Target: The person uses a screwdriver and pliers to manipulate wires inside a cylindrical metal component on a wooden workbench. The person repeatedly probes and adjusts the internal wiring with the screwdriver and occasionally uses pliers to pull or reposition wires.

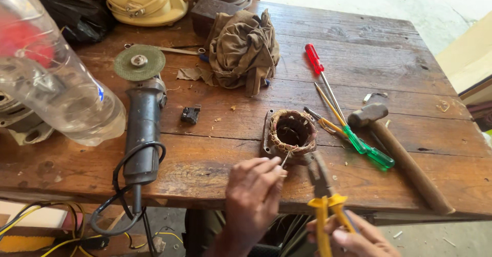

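Here the left hand (253, 195) sits at the near edge of the wooden table (359, 57), its fingertips pinched narrow on a thin wire end (284, 159) that rises from the motor stator (291, 133). The stator — a metal frame ringed with copper windings — lies flat just back from that near edge, a little right of the middle. The right hand (353, 239) is lower, at the bottom of the view, closed round the yellow handles of a pair of pliers (322, 195). The pliers' nose points up toward the stator's near-right side, close beside the pinched wire; whether the nose is gripping anything cannot be told.

Judging from this, the step in hand is freeing or dressing a winding lead. The next move seems to call for the wire to be held taut and steady while the pliers' tip meets it — a small, careful motion, since the strand is fine and sits close against the coil.

Around this: two green-handled screwdrivers (366, 149) and a red-handled screwdriver (313, 58) lie to the right of the stator, with a hammer (394, 149) beyond them toward the right edge. An angle grinder (141, 118) lies left of centre, its cord hanging over the near edge. A crumpled cloth (243, 49) sits toward the far edge, and a clear plastic bottle (51, 77) fills the left side.
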